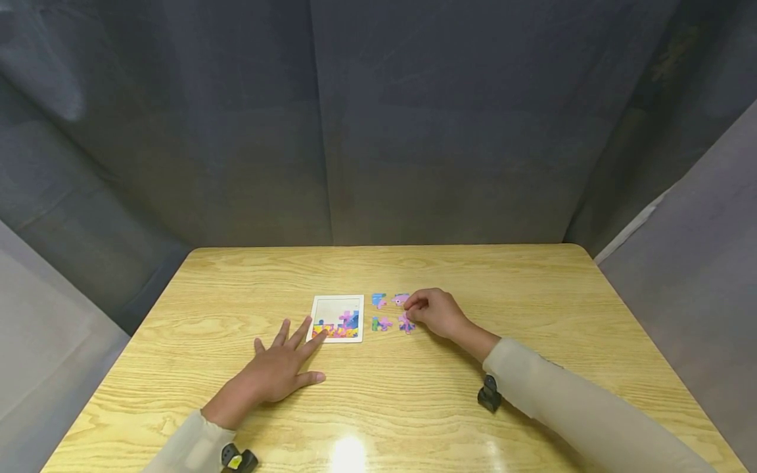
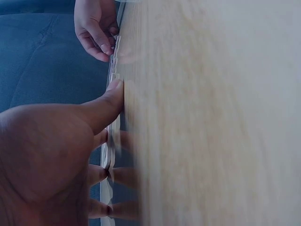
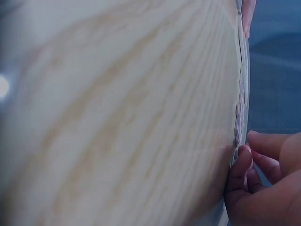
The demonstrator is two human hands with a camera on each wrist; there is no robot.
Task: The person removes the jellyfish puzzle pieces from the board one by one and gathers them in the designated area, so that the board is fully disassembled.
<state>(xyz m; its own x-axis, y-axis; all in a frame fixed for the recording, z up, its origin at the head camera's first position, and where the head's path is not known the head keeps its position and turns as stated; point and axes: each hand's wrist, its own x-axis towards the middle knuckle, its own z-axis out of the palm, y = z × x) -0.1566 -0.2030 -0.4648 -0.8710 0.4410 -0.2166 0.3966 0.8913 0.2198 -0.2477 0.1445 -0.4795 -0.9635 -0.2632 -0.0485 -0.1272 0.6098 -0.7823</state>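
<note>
A square white-framed puzzle board (image 1: 336,339) lies on the table, its lower part and right side filled with colourful pieces. Spread flat, my left hand (image 1: 278,368) rests fingertips on the board's near left corner; in the left wrist view its thumb (image 2: 113,96) is stretched out low over the tabletop. Right of the board lie loose jigsaw pieces: a blue one (image 1: 378,300), a pink one with an eye (image 1: 400,299), a green and pink one (image 1: 381,323) and a pink and blue one (image 1: 406,324). My right hand (image 1: 434,312) has thumb and forefinger close together at the two right-hand pieces; I cannot tell whether they pinch one.
The wooden table (image 1: 473,276) carries everything, with dark grey curtains (image 1: 443,131) behind its far edge and lighter cloth (image 1: 698,230) at the sides. Small black devices (image 1: 489,394) are strapped at both sleeve cuffs. A bright glare spot (image 1: 349,453) shows on the near tabletop.
</note>
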